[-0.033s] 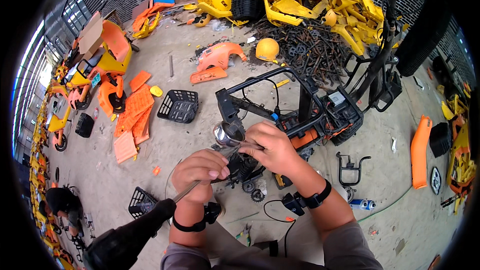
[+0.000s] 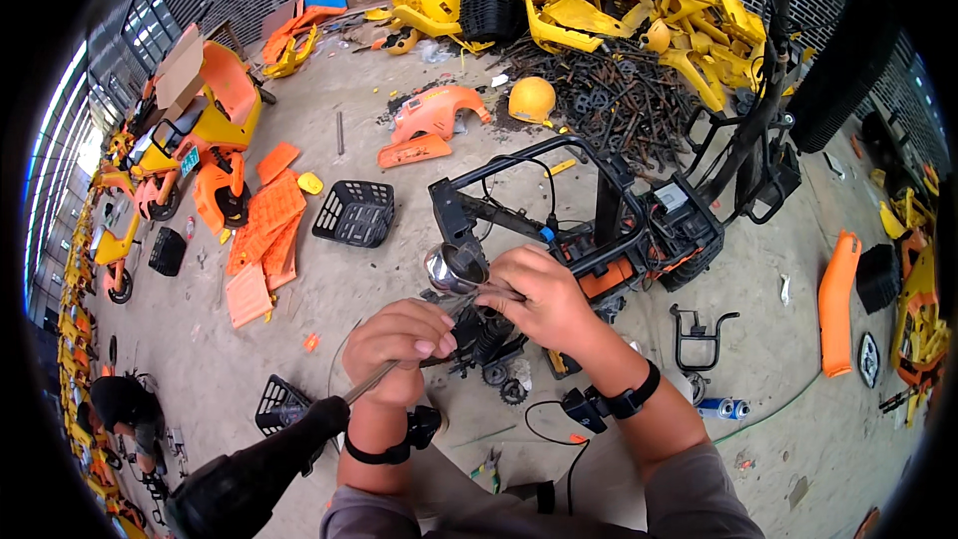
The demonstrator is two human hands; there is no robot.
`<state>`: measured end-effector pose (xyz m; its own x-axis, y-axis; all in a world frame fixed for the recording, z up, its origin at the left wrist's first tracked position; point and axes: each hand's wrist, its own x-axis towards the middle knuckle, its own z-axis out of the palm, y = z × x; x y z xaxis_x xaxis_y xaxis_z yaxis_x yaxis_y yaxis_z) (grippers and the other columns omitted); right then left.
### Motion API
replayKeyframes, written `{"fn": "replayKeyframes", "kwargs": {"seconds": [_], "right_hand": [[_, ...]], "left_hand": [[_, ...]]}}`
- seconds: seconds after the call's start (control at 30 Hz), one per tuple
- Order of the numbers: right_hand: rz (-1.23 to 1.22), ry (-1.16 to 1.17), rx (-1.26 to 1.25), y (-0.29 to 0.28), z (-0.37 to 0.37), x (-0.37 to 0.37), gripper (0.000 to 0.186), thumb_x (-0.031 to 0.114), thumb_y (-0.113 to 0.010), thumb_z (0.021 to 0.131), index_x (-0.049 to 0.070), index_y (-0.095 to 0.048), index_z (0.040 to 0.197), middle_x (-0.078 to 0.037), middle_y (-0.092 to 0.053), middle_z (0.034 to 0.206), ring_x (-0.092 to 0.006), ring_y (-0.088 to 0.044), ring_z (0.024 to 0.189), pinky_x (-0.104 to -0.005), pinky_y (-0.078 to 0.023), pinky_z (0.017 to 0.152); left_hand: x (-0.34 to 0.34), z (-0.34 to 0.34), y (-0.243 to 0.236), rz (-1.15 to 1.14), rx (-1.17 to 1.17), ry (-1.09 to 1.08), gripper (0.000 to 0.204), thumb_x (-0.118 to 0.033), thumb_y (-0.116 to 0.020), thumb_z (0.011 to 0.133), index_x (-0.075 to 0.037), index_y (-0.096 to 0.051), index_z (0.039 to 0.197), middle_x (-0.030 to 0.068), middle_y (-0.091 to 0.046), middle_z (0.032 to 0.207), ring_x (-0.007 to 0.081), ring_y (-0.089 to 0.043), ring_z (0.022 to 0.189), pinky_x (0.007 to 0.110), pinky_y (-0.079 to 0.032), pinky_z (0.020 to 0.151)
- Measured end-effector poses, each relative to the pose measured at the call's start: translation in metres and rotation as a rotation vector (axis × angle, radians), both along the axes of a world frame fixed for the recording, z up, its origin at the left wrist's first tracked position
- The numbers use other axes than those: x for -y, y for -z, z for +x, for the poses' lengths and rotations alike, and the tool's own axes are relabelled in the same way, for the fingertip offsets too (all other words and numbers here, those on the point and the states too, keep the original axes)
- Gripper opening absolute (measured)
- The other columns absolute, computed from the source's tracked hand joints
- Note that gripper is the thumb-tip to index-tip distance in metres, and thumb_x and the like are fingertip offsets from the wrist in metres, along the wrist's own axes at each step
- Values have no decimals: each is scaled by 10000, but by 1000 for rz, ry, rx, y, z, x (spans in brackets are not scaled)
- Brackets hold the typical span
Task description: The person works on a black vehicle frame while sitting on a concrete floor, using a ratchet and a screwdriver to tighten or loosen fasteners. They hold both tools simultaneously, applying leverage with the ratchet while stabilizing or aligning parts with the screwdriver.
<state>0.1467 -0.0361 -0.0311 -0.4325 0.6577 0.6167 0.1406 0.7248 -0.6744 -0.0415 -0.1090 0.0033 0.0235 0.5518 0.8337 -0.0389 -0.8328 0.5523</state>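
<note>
1. Left hand [image 2: 399, 339] — fingers curled closed round the thin metal shaft of a long tool with a thick black handle [image 2: 249, 479]; the handle runs down toward the lower left edge, the shaft passes through the fist.
2. Right hand [image 2: 539, 299] — fingers bent and closed on a small dark part at the top of the stripped black scooter frame [image 2: 599, 230]; exactly what sits between the fingertips cannot be told.
3. Rounded shiny chrome housing [image 2: 454, 268] sits just left of the right hand's fingertips, just above the left hand, at the near end of the frame.
4. Frame lies on the concrete floor [image 2: 399, 140] straight ahead of the person, with black springs and a small toothed sprocket [image 2: 512, 391] below the hands.
5. Both wrists carry black bands.
6. Surroundings — black plastic basket [image 2: 354, 212] left of the frame; flat orange plastic panels [image 2: 264, 230] further left; heap of yellow plastic body panels [image 2: 619, 10] at the far side, with a pile of rusty dark metal parts [image 2: 609, 90] in front of it; curved orange panel [image 2: 838, 299] to the right.
7. Another person [image 2: 125, 409] crouches at the lower left, well apart.
</note>
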Motion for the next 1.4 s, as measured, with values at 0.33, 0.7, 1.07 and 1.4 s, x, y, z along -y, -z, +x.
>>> {"fn": "replayKeyframes", "kwargs": {"seconds": [0.33, 0.7, 1.07, 1.4], "right_hand": [[106, 273, -56, 10, -15, 5, 229, 23, -799, 731, -1, -590, 823, -123, -610, 777, -327, -584, 720, -385, -482, 661], [97, 367, 32, 12, -23, 13, 163, 5, -745, 758, 16, -632, 874, -111, -668, 837, -331, -626, 789, -415, -515, 695], [119, 385, -61, 15, -21, 11, 199, -26, -770, 712, -5, -582, 774, -144, -604, 753, -354, -573, 694, -418, -467, 627], [86, 361, 46, 15, -23, 12, 140, -4, -727, 767, -31, -622, 855, -158, -612, 827, -331, -589, 745, -397, -472, 685]], "left_hand": [[1, -1, 22, 44, -54, -42, 119, -80, -587, 971, -82, -484, 911, 99, -593, 756, 265, -632, 701, 491, -553, 776], [12, 32, 52, 117, 118, -306, 105, -64, -575, 972, -77, -475, 944, 107, -583, 792, 275, -642, 744, 539, -544, 866], [12, 52, 50, 70, 171, -365, 136, -203, -531, 1023, -77, -486, 998, 114, -573, 847, 270, -636, 828, 533, -515, 933], [43, -10, -5, -122, 390, -74, 471, -294, -582, 988, -18, -409, 1329, 140, -594, 972, 285, -600, 989, 528, -437, 1010]]}}
